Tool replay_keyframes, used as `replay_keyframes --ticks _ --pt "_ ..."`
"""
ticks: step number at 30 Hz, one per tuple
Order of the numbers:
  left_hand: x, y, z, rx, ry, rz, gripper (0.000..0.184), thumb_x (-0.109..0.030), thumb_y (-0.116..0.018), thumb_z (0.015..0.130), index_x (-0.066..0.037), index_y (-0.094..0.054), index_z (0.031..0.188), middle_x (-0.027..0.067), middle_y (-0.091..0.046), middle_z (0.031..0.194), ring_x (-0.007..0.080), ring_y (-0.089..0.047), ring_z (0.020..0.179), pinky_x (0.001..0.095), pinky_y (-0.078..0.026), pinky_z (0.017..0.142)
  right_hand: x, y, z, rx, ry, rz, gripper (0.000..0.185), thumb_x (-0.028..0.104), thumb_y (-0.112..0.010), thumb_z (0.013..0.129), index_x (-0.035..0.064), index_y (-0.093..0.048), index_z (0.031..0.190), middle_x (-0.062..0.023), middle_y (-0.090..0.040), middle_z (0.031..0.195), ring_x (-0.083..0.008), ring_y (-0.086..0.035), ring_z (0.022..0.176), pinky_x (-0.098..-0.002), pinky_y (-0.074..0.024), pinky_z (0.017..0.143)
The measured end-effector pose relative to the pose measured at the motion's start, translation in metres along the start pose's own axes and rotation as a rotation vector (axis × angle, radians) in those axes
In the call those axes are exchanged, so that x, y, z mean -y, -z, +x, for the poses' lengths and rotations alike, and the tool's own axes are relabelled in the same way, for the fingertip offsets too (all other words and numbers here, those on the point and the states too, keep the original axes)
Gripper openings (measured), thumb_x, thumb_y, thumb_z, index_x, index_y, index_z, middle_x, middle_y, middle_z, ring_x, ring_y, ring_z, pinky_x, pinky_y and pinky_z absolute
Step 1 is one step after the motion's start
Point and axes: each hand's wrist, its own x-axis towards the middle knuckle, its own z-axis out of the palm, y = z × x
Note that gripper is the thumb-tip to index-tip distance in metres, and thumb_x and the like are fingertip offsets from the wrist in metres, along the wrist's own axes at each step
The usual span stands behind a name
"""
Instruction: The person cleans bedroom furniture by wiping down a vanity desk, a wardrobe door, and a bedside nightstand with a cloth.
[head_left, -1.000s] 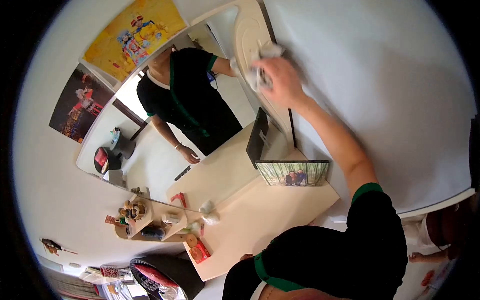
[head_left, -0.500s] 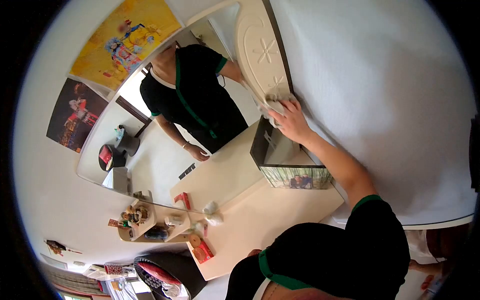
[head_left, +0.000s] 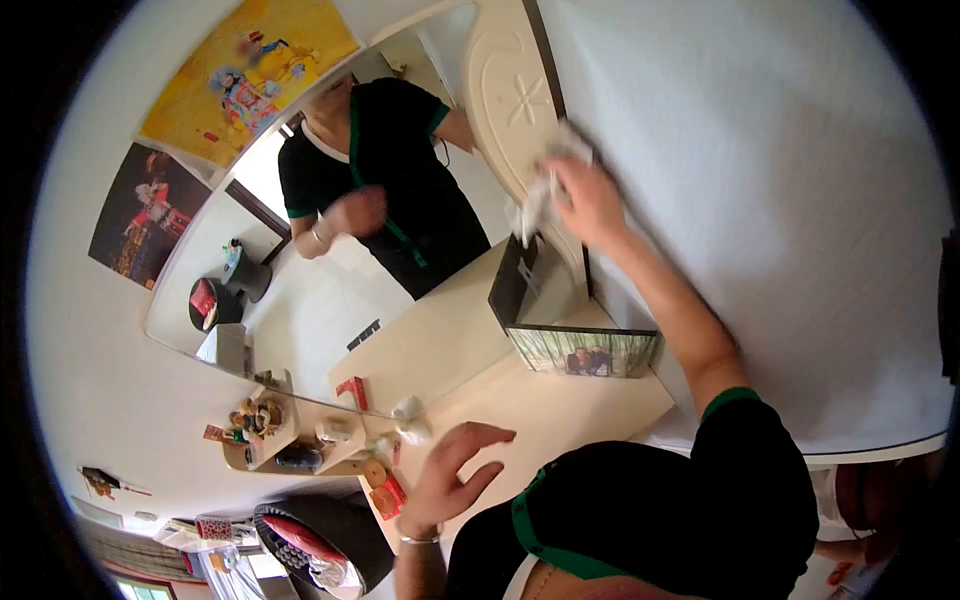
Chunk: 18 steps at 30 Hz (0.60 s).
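Note:
A pale cloth [head_left: 540, 200] is in my right hand [head_left: 587, 200], whose fingers are closed on it against the carved cream panel [head_left: 515, 100] beside the mirror [head_left: 400, 200]. The hand is slightly blurred by motion. Below the cloth a framed photo [head_left: 582, 353] stands on the cream dresser top [head_left: 530, 410]. My left hand [head_left: 458, 475], with a bracelet at the wrist, is raised over the front of the dresser. Its fingers are apart and it holds nothing.
Small shelves [head_left: 345, 445] with figurines and jars stand left of the dresser top, near a red box [head_left: 387, 497]. A dark round chair [head_left: 320, 540] is at lower left. At the lower right edge part of another person [head_left: 870, 500] shows.
My left hand has come up into view over the dresser. My right hand and the cloth moved down the panel, then slightly back up.

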Motion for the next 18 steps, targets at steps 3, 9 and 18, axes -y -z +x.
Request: replay_keyframes --ticks 3,9,18 --pt "-0.07 0.036 0.018 0.008 -0.411 -0.231 0.017 -0.015 -0.071 0.088 -0.002 -0.073 0.098 0.0135 -0.068 0.086 0.0275 -0.063 0.078 0.0395 -0.051 0.073 0.034 0.03 0.088 -0.322 0.199 -0.075 0.051 0.004 -0.067 0.079 0.0139 -0.055 0.127 -0.0136 -0.06 0.12 -0.0352 -0.055 0.115 -0.0465 -0.0465 0.097" --pt "-0.134 0.002 0.052 -0.096 -0.876 -0.773 0.033 -0.037 -0.051 0.101 -0.013 -0.069 0.088 0.0051 -0.055 0.088 0.0222 -0.052 0.087 0.0391 -0.046 0.083 0.05 0.019 0.099 -0.433 0.249 -0.123 0.063 0.012 -0.074 0.072 0.0127 -0.053 0.132 -0.0163 -0.055 0.126 -0.0361 -0.05 0.12 -0.0491 -0.039 0.104" --pt "-0.143 -0.001 0.068 -0.172 -0.895 -0.88 0.037 -0.035 -0.042 0.104 -0.014 -0.054 0.077 0.0061 -0.049 0.066 0.0215 -0.046 0.059 0.0376 -0.044 0.057 -0.03 -0.067 -0.108 0.099 -0.231 -0.132 0.058 0.002 -0.074 0.069 0.0072 -0.05 0.121 -0.0221 -0.051 0.112 -0.0464 -0.048 0.111 -0.0538 -0.0407 0.098"
